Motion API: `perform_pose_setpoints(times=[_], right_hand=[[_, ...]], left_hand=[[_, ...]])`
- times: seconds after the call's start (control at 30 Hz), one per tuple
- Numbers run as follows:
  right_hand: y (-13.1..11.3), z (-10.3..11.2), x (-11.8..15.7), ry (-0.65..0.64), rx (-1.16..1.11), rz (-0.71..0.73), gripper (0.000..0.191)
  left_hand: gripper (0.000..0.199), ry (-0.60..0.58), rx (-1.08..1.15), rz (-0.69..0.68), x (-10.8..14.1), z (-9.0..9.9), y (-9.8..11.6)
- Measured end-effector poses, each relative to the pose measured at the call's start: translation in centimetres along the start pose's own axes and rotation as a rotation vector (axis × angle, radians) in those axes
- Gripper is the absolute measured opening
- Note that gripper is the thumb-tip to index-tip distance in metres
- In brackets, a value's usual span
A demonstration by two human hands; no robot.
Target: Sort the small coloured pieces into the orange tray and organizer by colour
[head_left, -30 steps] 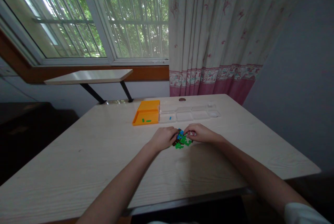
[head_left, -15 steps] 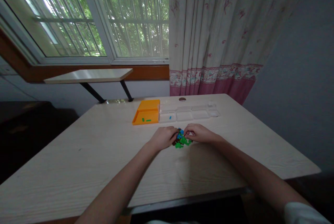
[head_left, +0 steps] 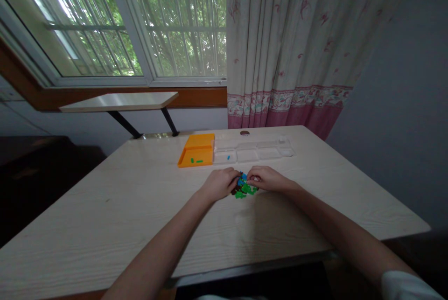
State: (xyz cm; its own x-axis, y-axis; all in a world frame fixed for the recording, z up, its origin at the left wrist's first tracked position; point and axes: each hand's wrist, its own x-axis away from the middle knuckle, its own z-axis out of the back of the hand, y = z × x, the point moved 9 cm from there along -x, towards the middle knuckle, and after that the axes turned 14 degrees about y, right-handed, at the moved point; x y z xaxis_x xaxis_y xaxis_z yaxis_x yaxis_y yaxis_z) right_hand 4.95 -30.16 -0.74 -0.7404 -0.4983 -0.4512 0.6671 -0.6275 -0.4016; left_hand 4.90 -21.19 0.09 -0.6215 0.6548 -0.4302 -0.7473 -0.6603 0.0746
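Wide tabletop (head_left: 147, 216), fingers (head_left: 234, 177) at pieces (head_left: 246, 189), edges (head_left: 259, 265) distant

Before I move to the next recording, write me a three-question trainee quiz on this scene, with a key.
1. Fill in: in the picture, the orange tray lies to the ____ of the clear tray.
2. What lies between the left grip and the right grip? a) the curtain; b) a pile of small pieces; c) the window.
3. True or false: a blue piece lies in the clear tray.

Key: 1. left; 2. b; 3. true.
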Motion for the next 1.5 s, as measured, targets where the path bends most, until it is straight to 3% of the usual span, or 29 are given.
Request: perform_pose_setpoints(times=[0.37,0.87,1.5], right_hand=[[0.6,0.4,-0.6,0.201,-0.125,-0.126,0.023],[-0.6,1.0,-0.4,0.204,-0.007,-0.031,0.020],[-1.2,1.2,-0.1,0.280,0.127,0.118,0.017]], left_hand=[[0.023,0.124,0.098,0.029,-0.1,0.4,0.4],[0.020,0.141,0.193,0.120,-0.3,0.6,0.0],[0.023,0.125,0.183,0.095,-0.3,0.5,0.0]])
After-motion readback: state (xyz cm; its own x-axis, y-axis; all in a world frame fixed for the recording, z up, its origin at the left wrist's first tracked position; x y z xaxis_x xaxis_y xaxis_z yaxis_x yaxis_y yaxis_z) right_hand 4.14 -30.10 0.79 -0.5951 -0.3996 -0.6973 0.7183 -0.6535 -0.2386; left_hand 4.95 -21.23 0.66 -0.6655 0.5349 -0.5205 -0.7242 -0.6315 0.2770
